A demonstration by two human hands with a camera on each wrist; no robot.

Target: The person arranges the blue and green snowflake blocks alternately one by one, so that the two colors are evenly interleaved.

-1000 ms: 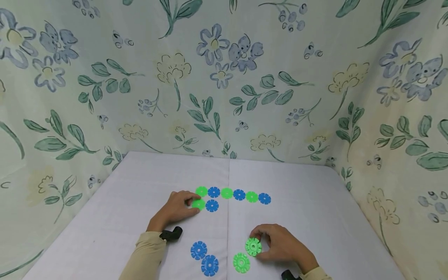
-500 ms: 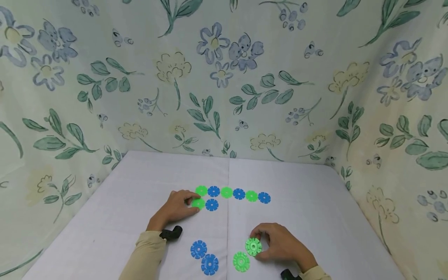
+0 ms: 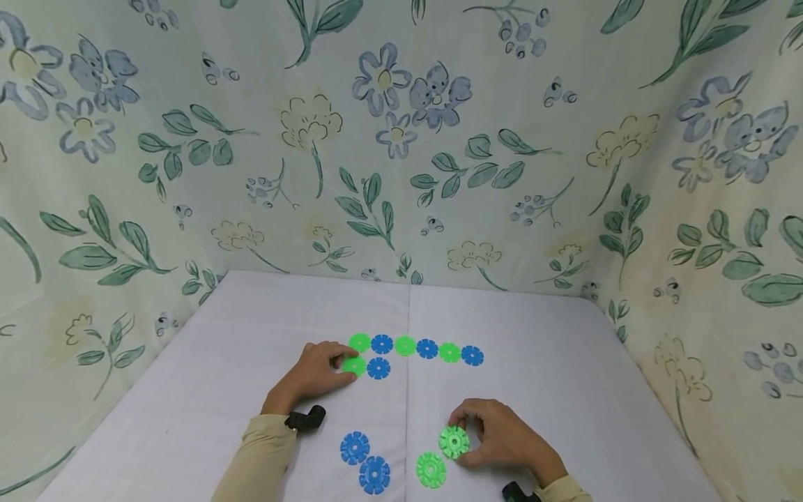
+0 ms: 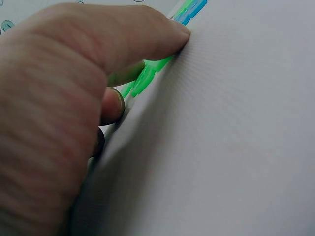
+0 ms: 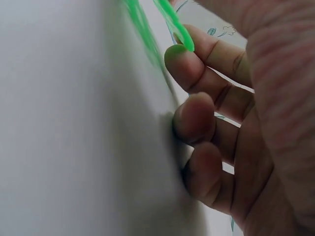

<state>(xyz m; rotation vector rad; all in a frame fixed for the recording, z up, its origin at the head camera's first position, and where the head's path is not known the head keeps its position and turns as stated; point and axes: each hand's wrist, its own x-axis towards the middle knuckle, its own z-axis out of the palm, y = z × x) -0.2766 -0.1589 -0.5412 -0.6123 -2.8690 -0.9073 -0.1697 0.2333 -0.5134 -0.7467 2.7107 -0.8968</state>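
Observation:
Between the thumb and fingers of my left hand [image 3: 321, 369] lies a green notched disc [image 3: 355, 367], flat on the white cloth at the left end of the lower row. A blue disc [image 3: 378, 368] sits just right of it. My right hand [image 3: 502, 438] pinches another green disc [image 3: 454, 442] by its edge, close above the cloth, near a loose green disc [image 3: 431, 469]. In the left wrist view the thumb or finger of my left hand [image 4: 98, 64] covers part of the green disc [image 4: 144, 81]. The right wrist view shows my right hand [image 5: 221, 103] at the green disc's edge [image 5: 177, 27].
An upper row of alternating green and blue discs [image 3: 427, 348] runs across the white table [image 3: 552, 376]. Two blue discs [image 3: 374, 475] lie together near the front. A floral curtain [image 3: 401, 174] stands behind the table.

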